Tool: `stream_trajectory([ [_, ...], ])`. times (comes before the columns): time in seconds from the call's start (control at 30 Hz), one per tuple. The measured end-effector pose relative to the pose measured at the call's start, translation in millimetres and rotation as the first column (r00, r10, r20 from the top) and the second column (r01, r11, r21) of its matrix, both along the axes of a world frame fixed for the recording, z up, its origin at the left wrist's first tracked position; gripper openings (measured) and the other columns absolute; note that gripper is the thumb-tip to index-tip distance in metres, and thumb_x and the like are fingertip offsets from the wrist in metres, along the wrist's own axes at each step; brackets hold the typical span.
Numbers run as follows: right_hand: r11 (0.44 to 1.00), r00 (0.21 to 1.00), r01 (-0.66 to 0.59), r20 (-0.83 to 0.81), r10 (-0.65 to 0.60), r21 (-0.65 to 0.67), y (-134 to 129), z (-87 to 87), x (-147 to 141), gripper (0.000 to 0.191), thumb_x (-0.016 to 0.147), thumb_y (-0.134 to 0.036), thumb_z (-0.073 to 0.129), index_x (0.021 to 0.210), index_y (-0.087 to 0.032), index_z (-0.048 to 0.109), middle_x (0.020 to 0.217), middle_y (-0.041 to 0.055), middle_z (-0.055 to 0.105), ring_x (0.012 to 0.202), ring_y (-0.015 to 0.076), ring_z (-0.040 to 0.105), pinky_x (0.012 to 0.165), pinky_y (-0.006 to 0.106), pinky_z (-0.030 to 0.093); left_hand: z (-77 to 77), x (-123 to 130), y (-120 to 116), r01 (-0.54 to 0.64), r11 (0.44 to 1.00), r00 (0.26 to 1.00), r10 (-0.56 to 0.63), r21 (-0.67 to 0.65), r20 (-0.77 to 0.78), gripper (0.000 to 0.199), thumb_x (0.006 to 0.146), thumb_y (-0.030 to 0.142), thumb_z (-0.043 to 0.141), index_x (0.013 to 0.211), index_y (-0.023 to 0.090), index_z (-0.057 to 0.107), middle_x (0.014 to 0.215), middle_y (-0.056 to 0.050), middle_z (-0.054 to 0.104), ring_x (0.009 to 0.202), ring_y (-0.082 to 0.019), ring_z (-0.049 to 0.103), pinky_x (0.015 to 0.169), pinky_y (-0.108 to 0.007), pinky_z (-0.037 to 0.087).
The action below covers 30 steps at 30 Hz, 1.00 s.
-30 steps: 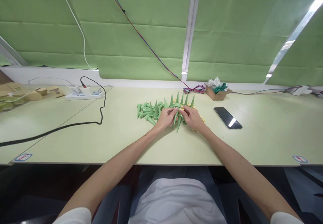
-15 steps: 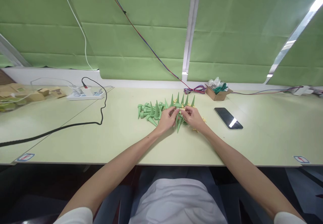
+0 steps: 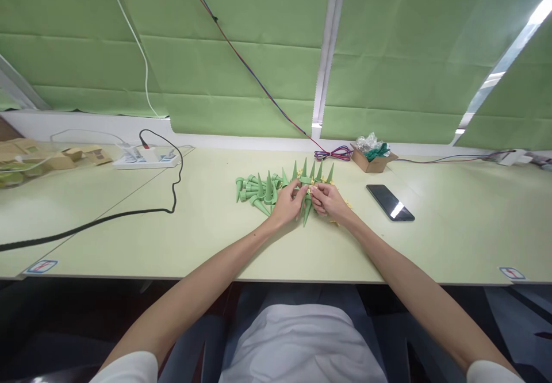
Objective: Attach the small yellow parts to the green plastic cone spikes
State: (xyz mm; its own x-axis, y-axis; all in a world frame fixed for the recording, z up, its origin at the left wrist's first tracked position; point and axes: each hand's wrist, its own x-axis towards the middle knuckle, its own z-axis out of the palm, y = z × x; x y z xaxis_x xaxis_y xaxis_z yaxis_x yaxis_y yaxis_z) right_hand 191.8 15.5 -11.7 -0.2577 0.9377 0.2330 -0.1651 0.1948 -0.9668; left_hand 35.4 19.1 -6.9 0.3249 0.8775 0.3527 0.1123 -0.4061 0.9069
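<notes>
My left hand [image 3: 286,205] and my right hand [image 3: 331,200] meet over a cluster of green plastic spikes on the table. The left fingers are closed at the head of a green cone-shaped spike [image 3: 307,211], whose tip points toward me. My right thumb and finger pinch a small pale yellow piece [image 3: 313,188] at that same spot, mostly covered by the fingertips. Several green spikes [image 3: 268,190] lie or stand beside my left hand. Behind the hands stands a row of upright spikes [image 3: 319,171], with small yellow pieces [image 3: 348,204] scattered around and partly under my right hand.
A black phone [image 3: 390,203] lies to the right. Behind it are a small cardboard box [image 3: 371,163] with plastic and green stuff, and a coiled red-blue wire [image 3: 334,153]. On the left, a black cable [image 3: 129,214] runs from a white power strip [image 3: 146,163], near cardboard pieces [image 3: 62,159].
Both hands stay in nearly the same place, with only small finger shifts. The right fingers have curled slightly around the yellow piece. The camera view has shifted slightly.
</notes>
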Motion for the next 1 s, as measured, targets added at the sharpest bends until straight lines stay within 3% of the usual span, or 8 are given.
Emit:
stream_trajectory([
  [0.2,0.99,0.986,0.057,0.148,-0.076,0.125,4,-4.7,3,0.046,0.084,-0.06,0.064,0.066,-0.022,0.043,0.049,-0.0079,0.039,0.035,0.0072,0.032,0.035,0.024,0.024,0.0,0,-1,0.068,0.993,0.997,-0.064,-0.096,0.039,0.038,0.092,0.059,0.05,0.083,0.023,0.043,0.045,0.005,0.055,0.023,-0.011,0.04,0.028,-0.022,0.017],
  [0.37,0.907,0.877,0.145,0.373,-0.302,0.394,8,-6.9,8,0.041,0.09,-0.051,0.056,0.064,-0.022,0.044,0.051,-0.0039,0.043,0.047,0.0112,0.037,0.047,0.026,0.029,-0.8,-2,0,0.099,0.986,0.994,-0.092,-0.137,0.055,0.04,0.092,0.061,0.051,0.08,0.022,0.045,0.034,0.008,0.045,0.02,-0.01,0.035,0.029,-0.022,0.016],
  [0.5,0.887,0.848,0.158,0.401,-0.348,0.435,7,-6.6,8,0.038,0.092,-0.047,0.053,0.064,-0.022,0.044,0.051,-0.0035,0.043,0.05,0.0125,0.038,0.049,0.026,0.029,-0.7,-3,0,0.091,0.985,0.995,-0.085,-0.145,0.048,0.042,0.091,0.062,0.051,0.08,0.022,0.046,0.037,0.007,0.049,0.02,-0.01,0.035,0.029,-0.022,0.017],
  [0.7,0.942,0.931,0.127,0.291,-0.222,0.31,6,-4.9,6,0.043,0.087,-0.057,0.059,0.066,-0.022,0.046,0.049,-0.0044,0.044,0.043,0.0105,0.036,0.043,0.026,0.028,0.0,-2,-2,0.124,0.983,0.99,-0.114,-0.135,0.078,0.042,0.091,0.063,0.05,0.083,0.023,0.044,0.041,0.007,0.053,0.021,-0.01,0.038,0.029,-0.022,0.017],
  [0.87,0.998,0.996,0.022,0.08,-0.026,0.051,1,2.0,3,0.046,0.078,-0.059,0.072,0.068,-0.022,0.045,0.047,-0.0083,0.04,0.034,0.0063,0.03,0.033,0.023,0.021,-1.3,-1,-1,0.131,0.983,0.99,-0.124,-0.126,0.067,0.041,0.091,0.063,0.051,0.088,0.023,0.044,0.047,0.006,0.057,0.024,-0.01,0.041,0.029,-0.021,0.019],
  [1.0,0.99,0.996,-0.07,-0.059,0.063,-0.121,-2,7.6,4,0.048,0.072,-0.055,0.079,0.069,-0.021,0.045,0.047,-0.0104,0.038,0.034,0.0045,0.03,0.03,0.019,0.02,-2.6,0,0,0.134,0.985,0.989,-0.125,-0.108,0.081,0.04,0.09,0.062,0.052,0.092,0.023,0.043,0.052,0.006,0.059,0.026,-0.01,0.045,0.029,-0.02,0.022],
])
